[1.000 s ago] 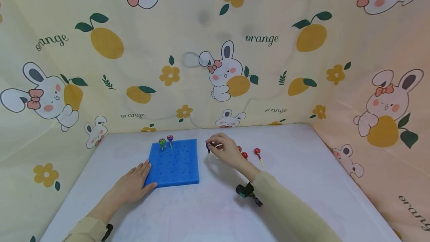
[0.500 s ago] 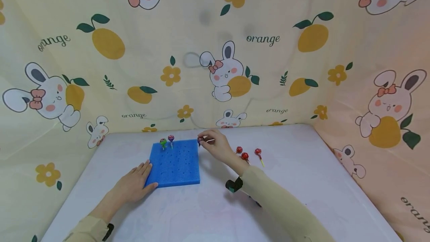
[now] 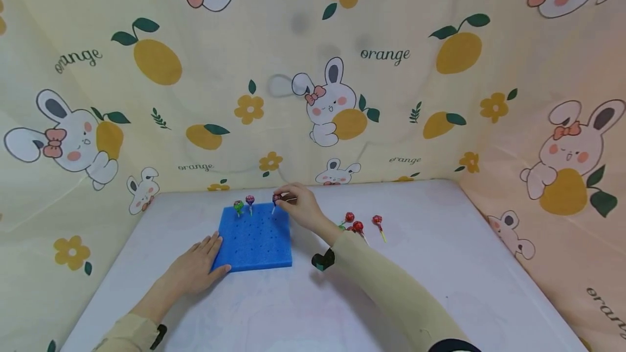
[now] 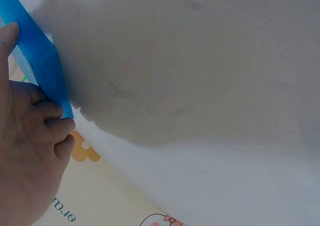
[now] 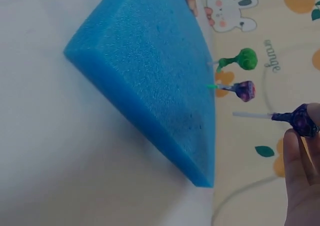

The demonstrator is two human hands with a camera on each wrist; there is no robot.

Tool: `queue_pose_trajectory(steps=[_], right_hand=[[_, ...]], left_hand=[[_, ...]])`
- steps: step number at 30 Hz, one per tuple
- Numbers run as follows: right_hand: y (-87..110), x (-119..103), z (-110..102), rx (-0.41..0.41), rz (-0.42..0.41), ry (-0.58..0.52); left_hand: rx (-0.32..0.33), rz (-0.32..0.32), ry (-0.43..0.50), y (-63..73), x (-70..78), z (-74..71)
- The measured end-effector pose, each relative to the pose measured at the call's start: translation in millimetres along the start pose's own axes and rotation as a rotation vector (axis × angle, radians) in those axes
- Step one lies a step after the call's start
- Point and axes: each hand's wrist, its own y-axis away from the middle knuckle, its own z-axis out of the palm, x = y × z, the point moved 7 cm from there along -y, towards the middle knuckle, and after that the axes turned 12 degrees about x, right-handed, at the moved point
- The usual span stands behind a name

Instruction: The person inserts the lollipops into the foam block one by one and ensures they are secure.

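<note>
A blue foam block [image 3: 254, 243] with rows of small holes lies on the white table. My left hand [image 3: 195, 268] rests along its left edge, fingers straight, thumb at the front corner. In the right wrist view, my right hand [image 5: 305, 171] pinches a dark purple lollipop [image 5: 300, 121] by its wrapped head. Its white stick points at the foam, apart from the surface, above the back right part. Upright in the block's back left stand a green lollipop [image 3: 238, 206] and a purple lollipop [image 3: 250, 200].
Several red lollipops [image 3: 358, 226] lie in a group on the table right of the foam, partly behind the right forearm. One red lollipop [image 3: 377, 220] lies a little apart. A patterned cloth [image 3: 391, 96] hangs behind the table [image 3: 464, 265].
My right hand has carried the purple lollipop leftward, from beside the foam to above its back right part. More of the red lollipops show now. My left hand stays in place.
</note>
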Motion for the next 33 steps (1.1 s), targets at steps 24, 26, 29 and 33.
queue_pose_trajectory(steps=[24,26,29,33], right_hand=[[-20.8,20.9,31.9,0.005,0.095,0.065],[-21.2,22.2,34.0,0.006,0.098,0.067],[-22.2,23.1,36.8,0.008,0.098,0.07],[-24.0,22.5,40.2,0.001,0.082,0.078]], left_hand=[[-0.008,-0.006,0.006,0.0,1.8,-2.2],[-0.004,0.001,0.009,0.1,2.4,-2.6],[-0.004,0.004,0.008,0.0,1.9,-2.3],[-0.005,0.003,0.001,-0.6,0.4,-2.3]])
